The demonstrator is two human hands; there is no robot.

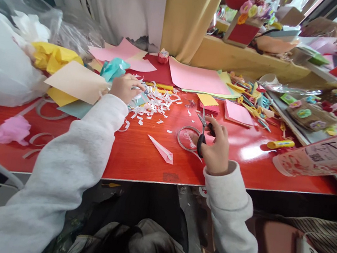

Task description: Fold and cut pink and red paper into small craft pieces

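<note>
My right hand [216, 147] holds a pair of scissors [203, 127] with black handles, the blades pointing away from me and slightly apart. Under and beside the scissors lies a curled pale paper strip [180, 140]. On the red table in front of me rests a folded pink paper piece [162, 150], narrow and pointed at one end. My left hand [125, 87] reaches over a heap of white paper shreds [158, 101], close to a crumpled teal paper [115, 69]. Its fingers are bent, and what they touch is partly hidden.
A stack of pink squares [238, 113] and a yellow square [208, 100] lie behind the scissors. At the right are a yellow glue stick [280, 144] and a tilted drink cup [319, 153]. A white plastic bag [4, 59] fills the left; the table's front edge [147, 181] is near.
</note>
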